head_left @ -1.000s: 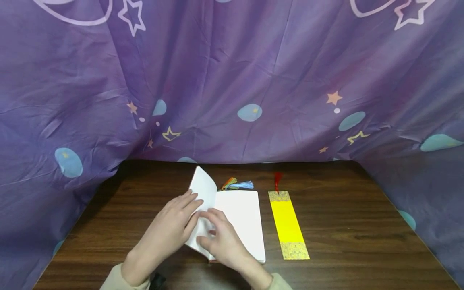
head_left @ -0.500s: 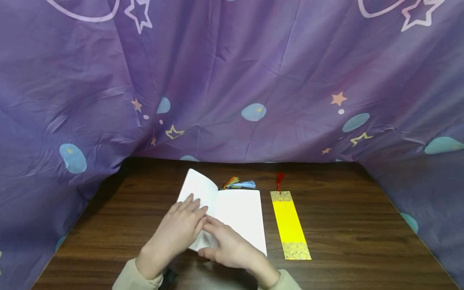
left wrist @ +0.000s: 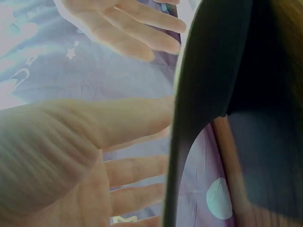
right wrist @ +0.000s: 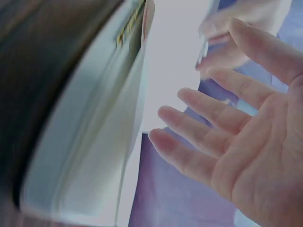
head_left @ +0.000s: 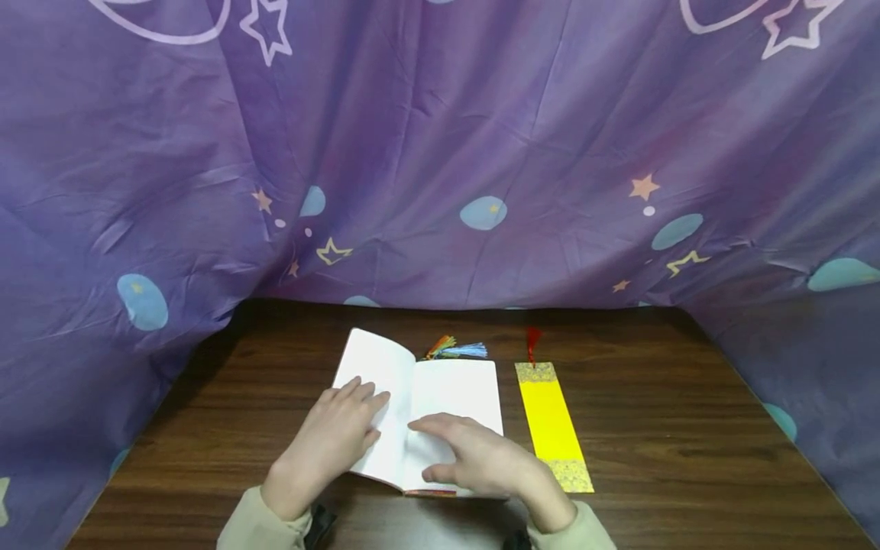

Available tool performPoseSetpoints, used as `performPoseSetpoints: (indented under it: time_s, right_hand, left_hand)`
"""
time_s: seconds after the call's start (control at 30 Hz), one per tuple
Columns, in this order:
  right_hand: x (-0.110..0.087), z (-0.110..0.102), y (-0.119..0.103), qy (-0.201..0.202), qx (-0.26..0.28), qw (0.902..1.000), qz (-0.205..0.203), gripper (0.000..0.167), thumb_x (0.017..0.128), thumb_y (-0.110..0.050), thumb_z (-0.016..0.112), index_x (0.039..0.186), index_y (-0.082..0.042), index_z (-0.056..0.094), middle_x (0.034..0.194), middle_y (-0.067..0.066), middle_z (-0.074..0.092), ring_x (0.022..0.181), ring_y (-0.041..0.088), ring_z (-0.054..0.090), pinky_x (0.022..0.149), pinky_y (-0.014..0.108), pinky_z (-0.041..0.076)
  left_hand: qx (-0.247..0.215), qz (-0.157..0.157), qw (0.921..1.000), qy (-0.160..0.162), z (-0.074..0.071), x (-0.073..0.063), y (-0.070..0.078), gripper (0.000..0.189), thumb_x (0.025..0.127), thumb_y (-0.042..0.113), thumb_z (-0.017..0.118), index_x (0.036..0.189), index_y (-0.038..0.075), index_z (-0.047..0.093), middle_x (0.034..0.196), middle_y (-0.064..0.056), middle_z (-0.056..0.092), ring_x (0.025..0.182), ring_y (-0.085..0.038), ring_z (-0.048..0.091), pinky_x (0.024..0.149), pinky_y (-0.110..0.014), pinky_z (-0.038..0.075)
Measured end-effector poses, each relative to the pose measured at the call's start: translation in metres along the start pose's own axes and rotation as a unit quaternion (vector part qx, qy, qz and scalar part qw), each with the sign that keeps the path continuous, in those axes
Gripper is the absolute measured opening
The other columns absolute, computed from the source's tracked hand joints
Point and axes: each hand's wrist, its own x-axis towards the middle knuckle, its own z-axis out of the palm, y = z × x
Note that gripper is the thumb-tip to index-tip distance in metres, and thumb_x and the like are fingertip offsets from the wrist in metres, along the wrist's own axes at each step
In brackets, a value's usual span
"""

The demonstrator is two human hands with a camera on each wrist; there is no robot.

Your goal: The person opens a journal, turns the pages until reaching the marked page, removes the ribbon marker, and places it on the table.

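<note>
An open notebook (head_left: 454, 389) with blank white pages lies mid-table, its left side raised off the wood. My left hand (head_left: 337, 428) rests its straight fingers on the left page. Seen from the left wrist, the dark cover (left wrist: 213, 61) hides these fingertips. Over the lower right page, my right hand (head_left: 474, 454) spreads its fingers, holding nothing; its palm faces the pages (right wrist: 94, 156) in the right wrist view. An orange-green tassel (head_left: 440, 346) and a light blue tassel (head_left: 467, 351) stick out past the notebook's top edge.
Right of the notebook lies a yellow bookmark (head_left: 553, 424) with patterned gold ends and a red tassel (head_left: 532, 344). A purple curtain (head_left: 440, 153) with stars hangs behind the dark wooden table (head_left: 687, 458) and along its sides.
The left page has tipped further left and down under my left hand. My right hand has moved right, away from the fold and the left hand, and its fingers have spread.
</note>
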Motion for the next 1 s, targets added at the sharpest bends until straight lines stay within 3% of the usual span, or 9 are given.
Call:
performPoseSetpoints:
  time_s: [0.23,0.47,0.63,0.77,1.0]
  right_hand:
    - [-0.015,-0.008,0.024,0.036,-0.008,0.9992,0.016,0.06,0.081,-0.019,0.08,0.136,-0.009,0.056,0.137,0.008,0.055,0.128,0.027,0.048,0.105,0.046,0.04]
    - [-0.023,-0.016,0.045,0.026,0.012,0.9982,0.053,0.068,0.076,-0.017,0.084,0.136,-0.007,0.055,0.142,0.015,0.05,0.132,0.034,0.042,0.107,0.052,0.036]
    - [-0.03,-0.014,0.05,-0.018,0.027,0.9951,0.093,0.083,0.069,-0.021,0.089,0.142,-0.01,0.05,0.154,0.019,0.032,0.142,0.039,0.024,0.113,0.056,0.025]
    - [-0.034,-0.008,0.053,-0.062,0.026,0.9898,0.126,0.099,0.062,-0.028,0.093,0.148,-0.019,0.044,0.161,0.014,0.018,0.146,0.039,0.008,0.113,0.061,0.018]
    - [-0.033,-0.002,0.056,-0.064,0.003,0.9867,0.149,0.111,0.057,-0.029,0.096,0.151,-0.024,0.037,0.161,0.01,0.02,0.146,0.036,0.013,0.113,0.061,0.02]
  left_hand:
    - [-0.005,-0.007,0.9999,-0.013,0.001,0.0,-0.001,0.043,0.082,0.016,0.079,0.121,0.007,0.066,0.125,-0.018,0.061,0.12,-0.041,0.053,0.095,-0.057,0.045]
    - [-0.01,-0.009,0.9998,-0.016,0.003,0.0,-0.004,0.041,0.082,0.016,0.079,0.119,0.004,0.067,0.124,-0.018,0.062,0.121,-0.041,0.053,0.095,-0.057,0.046]
    - [-0.019,-0.018,0.9995,-0.02,0.003,-0.002,-0.004,0.037,0.081,0.017,0.079,0.112,0.0,0.068,0.124,-0.019,0.062,0.121,-0.041,0.053,0.095,-0.057,0.045]
    - [-0.028,-0.022,0.9991,-0.024,0.003,-0.002,-0.006,0.034,0.081,0.016,0.079,0.109,-0.001,0.069,0.124,-0.02,0.061,0.122,-0.04,0.052,0.096,-0.057,0.044]
    - [-0.031,-0.025,0.9987,-0.032,0.003,-0.002,-0.01,0.035,0.081,0.018,0.08,0.109,0.0,0.068,0.126,-0.019,0.061,0.123,-0.039,0.052,0.096,-0.056,0.045]
